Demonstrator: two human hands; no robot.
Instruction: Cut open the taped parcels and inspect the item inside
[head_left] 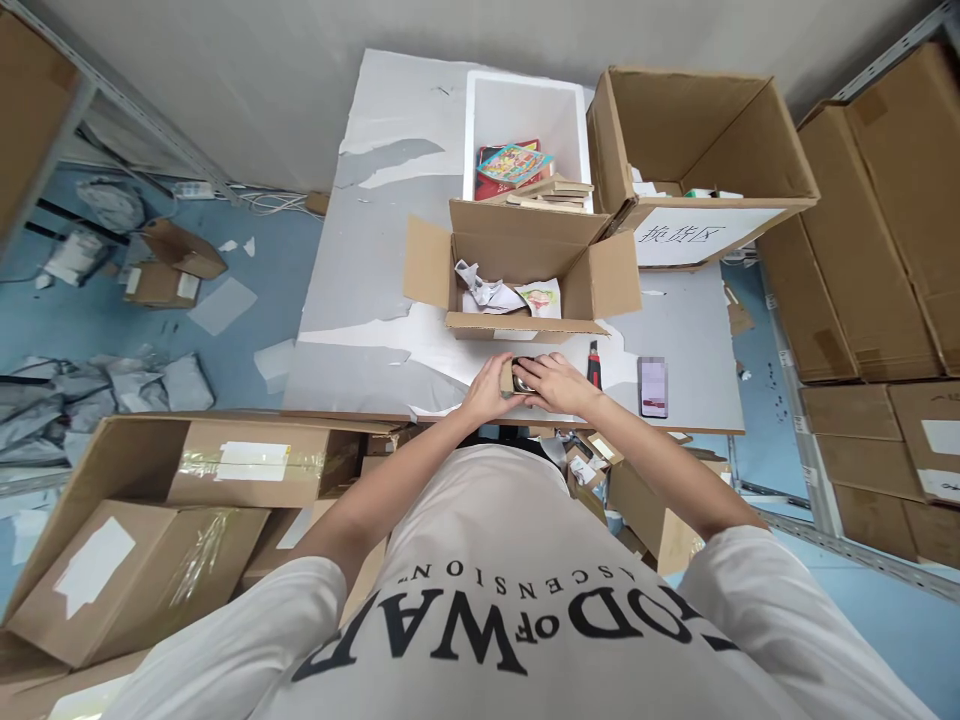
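Near the table's front edge, my left hand (488,390) is closed around the side of a small cardboard box (507,377). My right hand (556,384) reaches in from the other side, its fingers bent over a dark, shiny item (519,382) at the box's opening. The fingers cover most of that item, so its kind does not show. Just beyond both hands stands an open carton (525,322) with crumpled paper (487,292) and a printed packet (541,298) inside. A red and black utility knife (594,366) lies to the right of my right hand.
A phone (653,387) lies at the table's right. Behind the carton stand a white foam box (470,135) holding booklets and a large labelled carton (712,240). A big box of taped parcels (247,462) is at my left, and stacked cartons (870,230) line the right.
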